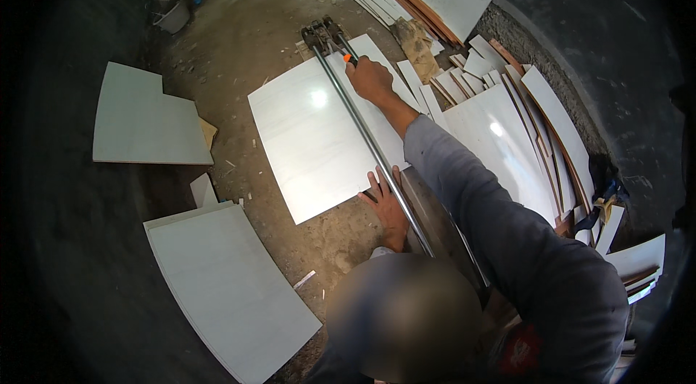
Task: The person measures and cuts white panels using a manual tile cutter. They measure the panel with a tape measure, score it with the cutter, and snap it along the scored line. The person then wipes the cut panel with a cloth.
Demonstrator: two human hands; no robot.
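Right below me, I am seeing the left hand lying flat with fingers spread on a big white tile on the dirt floor. Far out, the right hand is closing around the orange handle of the long tile cutter, which is running straight away from me across the tile.

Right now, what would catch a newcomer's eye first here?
The big glossy white tile at centre, lying under the cutter's long steel rail. The right hand grips the orange handle near the far end; the left hand presses the tile's near edge. Cut tile strips pile up on the right.
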